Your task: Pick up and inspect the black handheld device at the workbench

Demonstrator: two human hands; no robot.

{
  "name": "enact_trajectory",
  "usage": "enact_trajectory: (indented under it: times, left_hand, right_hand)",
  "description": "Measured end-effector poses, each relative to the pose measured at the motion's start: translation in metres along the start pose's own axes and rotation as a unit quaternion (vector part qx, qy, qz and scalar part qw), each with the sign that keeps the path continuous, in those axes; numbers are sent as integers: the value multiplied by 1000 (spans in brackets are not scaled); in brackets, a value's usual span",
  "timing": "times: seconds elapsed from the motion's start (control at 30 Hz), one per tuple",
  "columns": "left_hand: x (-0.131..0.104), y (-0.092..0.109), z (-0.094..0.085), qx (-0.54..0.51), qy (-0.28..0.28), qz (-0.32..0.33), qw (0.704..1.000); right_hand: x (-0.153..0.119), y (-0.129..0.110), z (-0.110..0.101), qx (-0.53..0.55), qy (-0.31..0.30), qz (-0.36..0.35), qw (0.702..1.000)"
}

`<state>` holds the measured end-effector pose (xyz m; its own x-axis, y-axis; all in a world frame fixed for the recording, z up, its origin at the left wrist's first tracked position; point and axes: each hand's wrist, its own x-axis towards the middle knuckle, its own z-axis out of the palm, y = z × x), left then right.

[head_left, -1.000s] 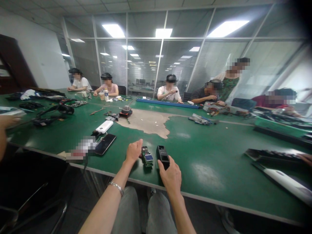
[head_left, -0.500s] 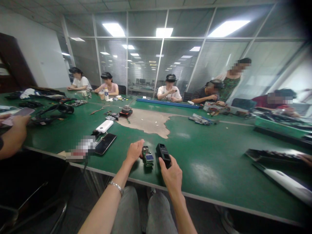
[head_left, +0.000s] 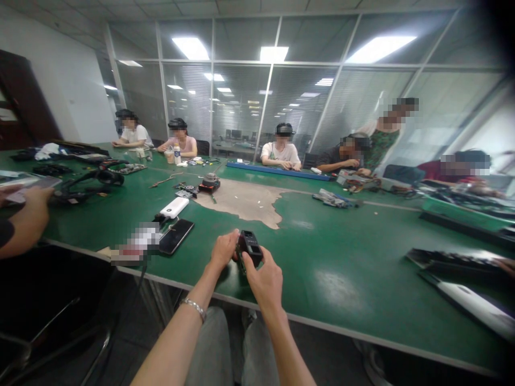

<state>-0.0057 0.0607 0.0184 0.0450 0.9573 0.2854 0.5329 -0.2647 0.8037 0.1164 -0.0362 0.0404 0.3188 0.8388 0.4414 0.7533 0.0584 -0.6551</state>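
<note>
My right hand (head_left: 267,277) grips a black plastic casing (head_left: 251,247) with openings in its upper face, thumb on the near left side and fingers round the right. My left hand (head_left: 223,252) is closed at the left edge of a small circuit board stack (head_left: 242,262). Most of that stack is now hidden behind the casing, and only a narrow strip shows. Casing and stack overlap in view just above the table's near edge; whether they touch I cannot tell.
On the green table (head_left: 306,289), a black phone (head_left: 176,237) and a white power bank (head_left: 174,208) lie to my left. Ahead is a torn brown sheet (head_left: 245,199). A co-worker's hands (head_left: 34,195) are at far left; a long white-and-black part (head_left: 462,297) lies right.
My right hand has brought the black casing leftward, over to the circuit board stack, and it now covers most of it. The left hand has stayed nearly in place.
</note>
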Motion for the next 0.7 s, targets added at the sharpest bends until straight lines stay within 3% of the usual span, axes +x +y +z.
enact_trajectory:
  times: [0.27,0.5,0.7]
  left_hand:
    - [1,0,-1,23,52,-30,998]
    - [1,-1,-1,37,91,5,995]
    - [2,-1,1,23,69,-1,997]
  right_hand:
    - [-3,-7,0,-102,-27,-5,994]
    - [-14,-4,3,-132,-35,-27,990]
    - [-19,6,8,-137,-60,-16,989]
